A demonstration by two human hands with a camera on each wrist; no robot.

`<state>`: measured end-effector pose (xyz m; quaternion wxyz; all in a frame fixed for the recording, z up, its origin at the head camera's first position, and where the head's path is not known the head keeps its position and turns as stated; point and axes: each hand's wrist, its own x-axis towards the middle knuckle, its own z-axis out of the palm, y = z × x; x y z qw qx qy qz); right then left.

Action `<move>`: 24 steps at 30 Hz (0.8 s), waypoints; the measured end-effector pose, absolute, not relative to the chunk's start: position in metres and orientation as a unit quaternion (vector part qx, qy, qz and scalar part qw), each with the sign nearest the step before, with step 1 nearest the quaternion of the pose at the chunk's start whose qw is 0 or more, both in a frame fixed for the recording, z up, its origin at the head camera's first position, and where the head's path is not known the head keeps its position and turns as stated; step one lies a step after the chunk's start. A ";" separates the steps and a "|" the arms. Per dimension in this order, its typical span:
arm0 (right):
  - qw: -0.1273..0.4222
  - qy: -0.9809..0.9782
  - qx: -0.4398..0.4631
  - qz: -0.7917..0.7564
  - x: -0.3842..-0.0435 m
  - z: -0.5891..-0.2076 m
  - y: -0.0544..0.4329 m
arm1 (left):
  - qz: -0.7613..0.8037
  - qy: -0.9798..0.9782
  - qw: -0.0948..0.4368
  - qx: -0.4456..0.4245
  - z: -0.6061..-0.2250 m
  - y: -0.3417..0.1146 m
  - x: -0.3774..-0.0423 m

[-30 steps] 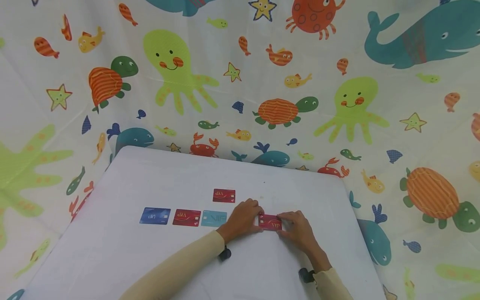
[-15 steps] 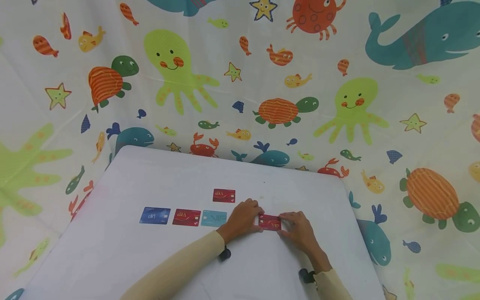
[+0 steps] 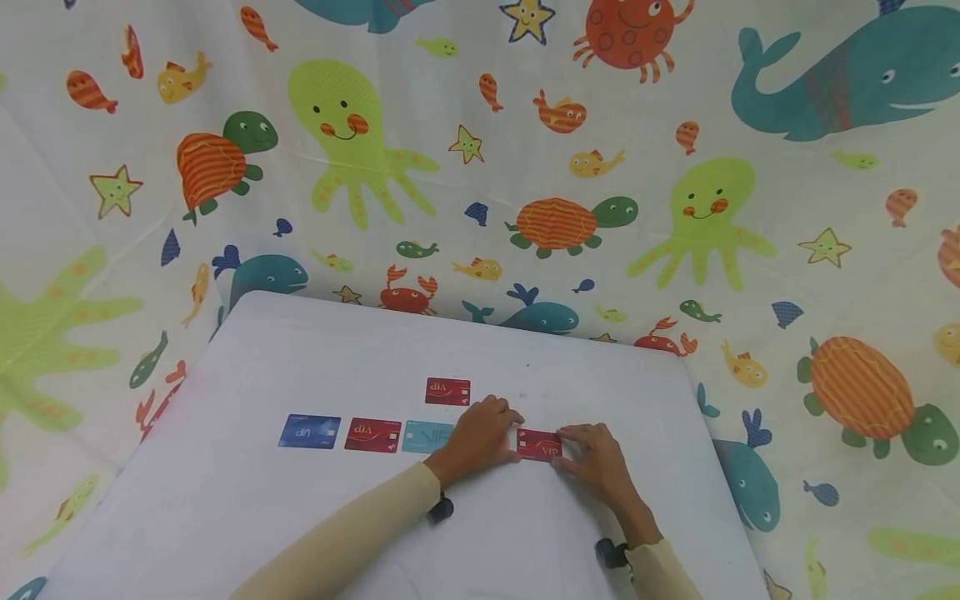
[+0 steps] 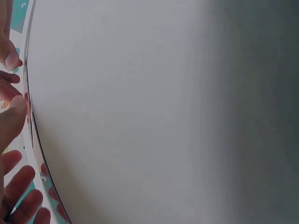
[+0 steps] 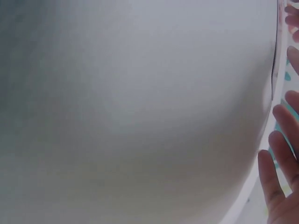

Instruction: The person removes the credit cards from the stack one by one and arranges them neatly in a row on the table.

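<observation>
Between the two hands a red VIP card [image 3: 538,445] lies flat on the white table. My right hand [image 3: 597,462] pinches it by the right end, thumb at the near corner and index finger at the far one. Just off the card's left edge is my left hand [image 3: 476,442], fingers loosely bent and holding nothing. Left of it lies a row: a light blue VIP card [image 3: 426,437], partly behind the hand, another red card [image 3: 372,435] and a dark blue card [image 3: 310,432]. One more red card [image 3: 447,392] sits above the light blue one.
The white table [image 3: 337,358] ends at a curtain [image 3: 480,167] printed with sea animals. Each wrist carries a small black camera, as on the left wrist [image 3: 441,509]. Both wrist views mostly show pale tabletop, with fingers at the edges and no card clearly visible.
My left hand has drawn slightly left, away from the red card's left edge, which it touched before. The right hand and the cards have barely moved.
</observation>
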<state>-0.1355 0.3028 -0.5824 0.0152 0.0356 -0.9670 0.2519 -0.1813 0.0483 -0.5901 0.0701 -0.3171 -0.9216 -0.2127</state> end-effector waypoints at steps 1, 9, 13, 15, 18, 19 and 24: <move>0.016 -0.966 0.037 0.256 -0.136 -0.582 0.301 | -0.216 -0.922 0.070 -0.313 -0.590 0.046 -0.181; 0.024 -0.960 0.041 0.275 -0.137 -0.577 0.289 | -0.225 -0.923 0.072 -0.304 -0.591 0.028 -0.183; 0.021 -0.957 0.036 0.288 -0.138 -0.577 0.284 | -0.242 -0.921 0.071 -0.298 -0.591 0.020 -0.182; 0.024 -0.955 0.038 0.292 -0.138 -0.577 0.281 | -0.253 -0.919 0.069 -0.294 -0.591 0.016 -0.181; 0.028 -0.954 0.042 0.295 -0.139 -0.577 0.278 | -0.262 -0.918 0.069 -0.290 -0.591 0.011 -0.181; 0.028 -0.954 0.042 0.295 -0.139 -0.578 0.277 | -0.263 -0.918 0.067 -0.289 -0.590 0.009 -0.181; 0.021 -0.955 0.038 0.294 -0.142 -0.578 0.273 | -0.256 -0.921 0.075 -0.284 -0.588 0.000 -0.181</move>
